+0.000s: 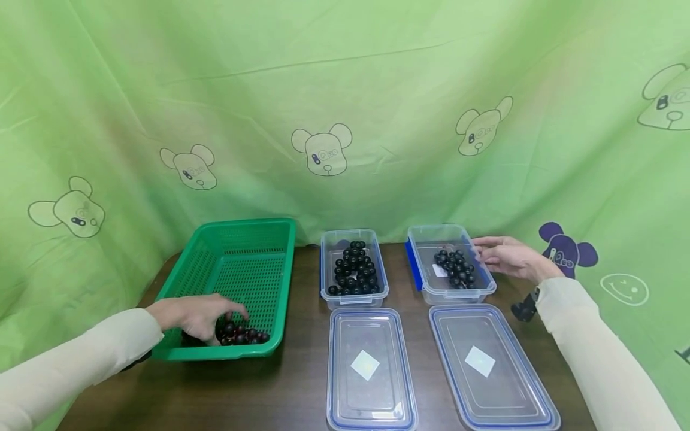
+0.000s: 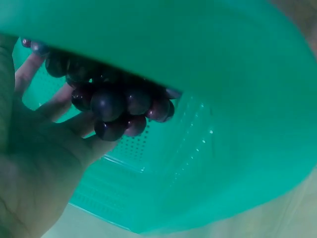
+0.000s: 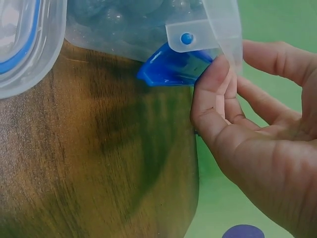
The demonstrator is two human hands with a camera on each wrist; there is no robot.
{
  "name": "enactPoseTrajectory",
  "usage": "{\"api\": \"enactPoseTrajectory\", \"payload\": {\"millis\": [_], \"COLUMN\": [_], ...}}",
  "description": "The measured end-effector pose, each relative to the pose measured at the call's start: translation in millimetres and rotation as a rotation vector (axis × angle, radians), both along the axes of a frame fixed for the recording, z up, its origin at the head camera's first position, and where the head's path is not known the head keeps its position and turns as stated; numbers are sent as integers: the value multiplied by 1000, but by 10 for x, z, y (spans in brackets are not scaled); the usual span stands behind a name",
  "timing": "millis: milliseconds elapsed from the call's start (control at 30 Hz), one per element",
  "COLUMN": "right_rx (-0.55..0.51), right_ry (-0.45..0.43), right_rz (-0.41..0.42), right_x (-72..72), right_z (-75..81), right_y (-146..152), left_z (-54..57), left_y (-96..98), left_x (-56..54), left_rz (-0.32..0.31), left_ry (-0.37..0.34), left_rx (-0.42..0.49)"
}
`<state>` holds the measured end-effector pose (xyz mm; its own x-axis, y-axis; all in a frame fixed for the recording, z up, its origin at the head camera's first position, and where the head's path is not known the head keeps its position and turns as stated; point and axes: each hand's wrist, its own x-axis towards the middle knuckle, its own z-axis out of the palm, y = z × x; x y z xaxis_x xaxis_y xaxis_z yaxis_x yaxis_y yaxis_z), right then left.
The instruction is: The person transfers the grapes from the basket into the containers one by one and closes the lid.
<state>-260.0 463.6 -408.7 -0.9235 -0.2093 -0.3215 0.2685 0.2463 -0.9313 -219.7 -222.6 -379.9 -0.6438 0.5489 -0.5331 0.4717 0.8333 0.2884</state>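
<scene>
Inside the near end of the green basket [image 1: 253, 263], my left hand [image 1: 205, 320] reaches down over a bunch of dark grapes [image 1: 239, 335]. In the left wrist view its spread fingers [image 2: 54, 104] lie behind and against the grapes [image 2: 109, 104], part of the bunch being hidden by the basket wall. My right hand [image 1: 509, 257] is at the right side of the right plastic box [image 1: 458, 293], which has a bunch of grapes [image 1: 455, 267] in it. The right wrist view shows thumb and fingers holding the box's edge beside a hanging blue latch [image 3: 173, 67].
A second plastic box [image 1: 356, 302] with dark grapes stands between the basket and the right box. Two clear lids [image 1: 372, 395] [image 1: 496, 395] with blue seals and white labels lie in front of the boxes. A green curtain [image 1: 377, 90] hangs right behind the wooden table [image 1: 259, 395].
</scene>
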Motion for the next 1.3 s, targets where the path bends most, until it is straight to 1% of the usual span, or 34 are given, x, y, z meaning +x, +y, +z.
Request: {"api": "enactPoseTrajectory", "payload": {"millis": [233,500,700,900,1067,1167,1200,1300], "right_rx": [20,35,54,65,80,80,79,71], "right_ry": [0,4,6,9,10,8,8,5], "right_rz": [2,15,21,22,21,11,11,6], "right_x": [-8,-11,-3,-2,-4,-6,-6,-6], "right_z": [5,23,17,-3,-9,-6,-4,2], "right_y": [-8,-10,-10,4,23,18,18,14], "left_z": [-34,-57,-72,-74,-63,-44,-33,-12], "left_y": [48,78,73,69,73,71,70,68], "left_x": [11,18,8,-13,-16,-17,-19,-24], "left_rz": [21,-2,-32,-46,-60,-56,-63,-45], "left_ry": [6,16,24,21,25,25,30,35], "left_rx": [-80,-138,-142,-142,-120,-107,-105,-110]}}
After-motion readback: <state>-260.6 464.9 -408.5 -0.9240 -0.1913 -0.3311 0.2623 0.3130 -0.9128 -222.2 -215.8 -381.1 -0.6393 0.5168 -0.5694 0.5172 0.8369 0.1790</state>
